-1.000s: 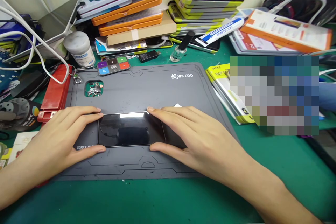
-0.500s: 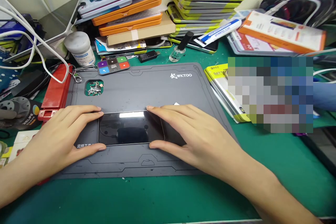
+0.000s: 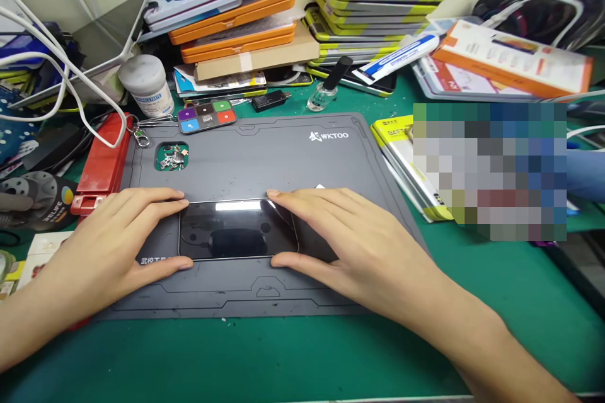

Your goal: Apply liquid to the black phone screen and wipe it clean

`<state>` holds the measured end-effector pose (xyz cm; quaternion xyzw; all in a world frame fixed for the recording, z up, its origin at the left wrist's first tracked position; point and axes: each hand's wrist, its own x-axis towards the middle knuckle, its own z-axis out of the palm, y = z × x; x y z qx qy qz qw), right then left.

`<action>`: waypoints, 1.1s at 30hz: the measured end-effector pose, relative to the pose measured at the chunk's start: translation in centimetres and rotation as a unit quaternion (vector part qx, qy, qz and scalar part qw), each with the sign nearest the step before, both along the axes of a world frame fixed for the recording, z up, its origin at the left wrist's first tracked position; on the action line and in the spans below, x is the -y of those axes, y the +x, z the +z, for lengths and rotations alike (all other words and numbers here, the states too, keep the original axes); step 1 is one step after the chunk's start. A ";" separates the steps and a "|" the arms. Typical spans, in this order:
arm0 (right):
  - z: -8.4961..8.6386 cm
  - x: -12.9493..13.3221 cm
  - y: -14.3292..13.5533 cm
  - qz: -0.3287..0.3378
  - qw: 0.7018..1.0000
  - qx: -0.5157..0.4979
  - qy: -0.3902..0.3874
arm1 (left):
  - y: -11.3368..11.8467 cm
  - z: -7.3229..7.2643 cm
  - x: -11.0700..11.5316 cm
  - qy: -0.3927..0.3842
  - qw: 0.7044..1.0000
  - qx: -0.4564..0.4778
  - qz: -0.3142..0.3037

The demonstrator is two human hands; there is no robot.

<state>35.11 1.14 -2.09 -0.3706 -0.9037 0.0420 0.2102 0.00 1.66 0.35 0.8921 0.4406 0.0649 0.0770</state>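
Observation:
A smartphone [image 3: 239, 230] lies screen up and lengthwise on a grey work mat [image 3: 246, 157]; its dark glass mirrors a bright light strip. My left hand [image 3: 120, 236] grips the phone's left end, fingertips at the far edge and thumb at the near edge. At the other end, my right hand [image 3: 354, 239] pinches the same two edges between fingers and thumb. Both palms arch away from the phone's short ends. A tray recess in the mat, beyond my left hand, holds small screws and metal bits [image 3: 172, 156].
Stacked orange and yellow-green boxes [image 3: 239, 19] line the back. A paste jar [image 3: 145, 83], a small bottle [image 3: 329, 85] and a colour-coded case [image 3: 207, 117] stand behind the mat. A red tool [image 3: 103, 164] lies left; battery packs [image 3: 416, 170] lie right, near a pixelated area.
The camera view has shifted very slightly. Both hands keep the same grip, and the phone stays in place on the mat.

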 end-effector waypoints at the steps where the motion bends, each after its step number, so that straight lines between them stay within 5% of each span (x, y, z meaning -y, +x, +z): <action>1: 0.0 0.0 0.0 0.000 1.000 0.000 -0.001 | 0.0 0.0 0.0 0.000 1.000 -0.001 -0.001; 33: -0.2 -0.1 0.1 0.013 1.000 0.008 -0.022 | -0.1 0.0 -0.2 0.018 0.999 -0.027 -0.030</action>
